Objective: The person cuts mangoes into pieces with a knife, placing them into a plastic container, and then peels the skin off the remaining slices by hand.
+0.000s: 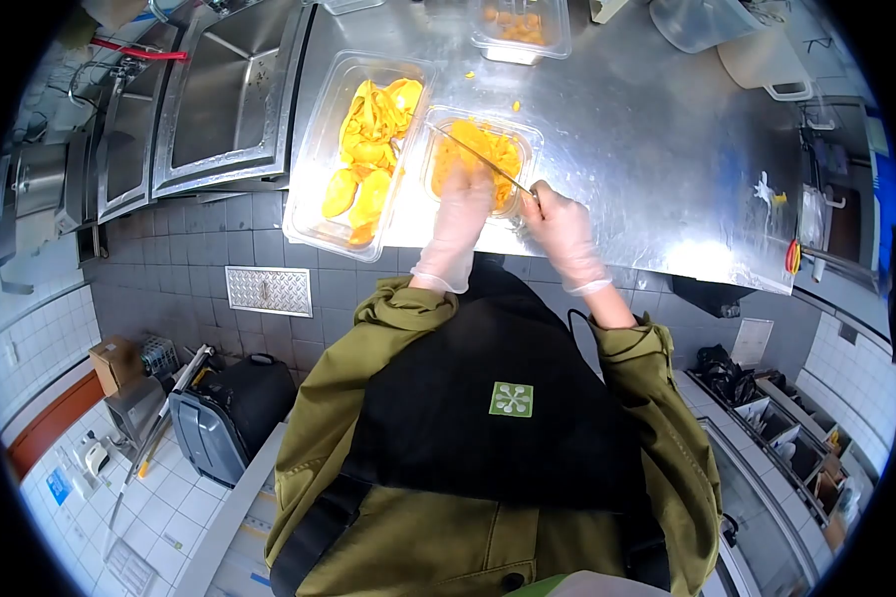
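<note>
My right hand (560, 227), in a clear glove, is closed on the handle of a knife (490, 165). The blade points up and left across a clear container (533, 149) of cut orange-yellow pieces. Over that container's lower left part, my gloved left hand (462, 204) holds a yellow-orange fruit piece (471, 142) under the blade; its fingertips are partly hidden. Just left is a larger clear tub (314, 159) with peeled yellow fruit or skins (370, 129) in it.
A third clear container (567, 35) with orange pieces stands at the far side of the steel table (657, 139). Clear pitchers (762, 65) are at the upper right. Sinks (224, 95) lie to the left. Small yellow scraps dot the table.
</note>
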A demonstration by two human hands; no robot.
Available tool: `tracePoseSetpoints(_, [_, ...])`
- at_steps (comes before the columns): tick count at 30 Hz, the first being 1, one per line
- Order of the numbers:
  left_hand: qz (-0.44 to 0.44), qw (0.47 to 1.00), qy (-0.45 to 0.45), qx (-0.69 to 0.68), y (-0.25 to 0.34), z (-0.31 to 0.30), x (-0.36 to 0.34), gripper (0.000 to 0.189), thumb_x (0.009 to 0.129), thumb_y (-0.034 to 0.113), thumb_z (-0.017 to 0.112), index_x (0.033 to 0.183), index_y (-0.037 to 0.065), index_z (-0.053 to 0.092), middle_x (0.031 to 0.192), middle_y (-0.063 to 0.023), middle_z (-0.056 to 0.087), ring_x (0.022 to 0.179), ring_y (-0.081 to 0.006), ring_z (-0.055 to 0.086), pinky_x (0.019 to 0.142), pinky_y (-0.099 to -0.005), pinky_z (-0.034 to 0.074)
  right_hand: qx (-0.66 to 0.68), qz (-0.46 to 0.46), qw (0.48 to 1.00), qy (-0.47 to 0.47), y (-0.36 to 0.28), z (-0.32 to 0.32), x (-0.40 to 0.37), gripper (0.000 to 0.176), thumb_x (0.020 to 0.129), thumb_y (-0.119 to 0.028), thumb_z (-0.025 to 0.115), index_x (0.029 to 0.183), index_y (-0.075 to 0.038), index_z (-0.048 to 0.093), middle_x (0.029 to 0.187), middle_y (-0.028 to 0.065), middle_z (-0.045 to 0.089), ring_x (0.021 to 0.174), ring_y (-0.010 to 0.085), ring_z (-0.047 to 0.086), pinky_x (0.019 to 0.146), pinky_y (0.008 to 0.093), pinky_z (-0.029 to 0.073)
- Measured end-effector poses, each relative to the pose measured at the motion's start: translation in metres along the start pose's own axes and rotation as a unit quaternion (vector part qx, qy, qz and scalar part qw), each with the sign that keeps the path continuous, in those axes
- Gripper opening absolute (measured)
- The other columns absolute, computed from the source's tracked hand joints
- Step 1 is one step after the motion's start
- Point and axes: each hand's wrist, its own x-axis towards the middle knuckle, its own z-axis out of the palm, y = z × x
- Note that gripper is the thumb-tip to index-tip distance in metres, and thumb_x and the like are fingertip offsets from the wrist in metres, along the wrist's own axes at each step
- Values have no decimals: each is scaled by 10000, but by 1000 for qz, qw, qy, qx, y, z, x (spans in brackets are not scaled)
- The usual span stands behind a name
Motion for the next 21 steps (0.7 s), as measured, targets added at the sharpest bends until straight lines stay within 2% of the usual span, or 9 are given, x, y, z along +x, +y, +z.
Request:
tracePoseSetpoints(3, [125,988,49,76,-13,9,-1,270,890,194,460,1000,-51,490,816,-173,566,739,-254,551,693,-359,447,-74,1,997,14,-10,4,4,216,824,-282,572,763,-82,519,540,103,552,485,304,569,444,386,454])
tracePoseSetpoints(6, [104,992,45,60,-18,12,-6,269,882,200,456,957,-54,506,804,-199,581,736,-312,564,700,-378,448,-102,-15,994,20,-13,7,8,237,803,-301,582,733,-79,536,558,90,576,481,276,583,457,370,474])
tracePoseSetpoints(8, [40,998,28,29,-24,8,-7,278,879,212,458,939,-52,519,795,-208,584,733,-335,568,699,-381,451,-114,-43,992,25,-7,16,10,258,809,-321,575,730,-78,539,559,89,581,478,271,586,448,371,472])
tracePoseSetpoints(9, [7,1000,22,14,-27,6,-9,282,877,217,459,931,-51,526,791,-212,586,732,-346,570,698,-383,452,-120,-27,992,15,-2,20,15,270,816,-332,565,736,-76,542,559,93,583,481,271,589,451,368,474])
tracePoseSetpoints(11, [108,988,33,106,-6,12,-29,286,872,223,465,924,-47,545,783,-191,596,721,-294,582,683,-364,457,-126,4,992,-5,10,26,23,294,830,-353,547,746,-71,548,558,100,586,487,272,594,458,362,477])
tracePoseSetpoints(12, [55,998,-8,43,4,11,-31,267,903,167,487,1075,-33,532,926,-58,585,833,-132,526,740,-269,439,-119,3,992,-37,10,22,23,324,850,-372,518,762,-62,552,556,116,588,502,286,601,481,367,483])
tracePoseSetpoints(15, [21,999,7,39,-1,-5,-15,300,870,250,482,953,-31,551,807,-166,614,746,-274,600,690,-347,464,-93,13,994,-53,9,20,18,326,848,-368,520,778,-51,550,557,123,588,507,297,602,502,378,485])
tracePoseSetpoints(18, [43,997,-1,68,8,-14,-15,306,859,268,502,983,-6,557,837,-194,618,781,-316,609,706,-351,471,-68,43,996,-48,3,16,12,249,855,-301,529,788,-61,548,592,148,593,549,337,594,519,419,477])
tracePoseSetpoints(21, [11,986,3,166,13,-20,-13,337,848,296,520,1049,29,563,863,-213,625,802,-342,613,713,-371,479,-54,70,995,-40,5,25,6,241,863,-289,529,784,-61,542,605,170,588,575,368,585,524,444,469])
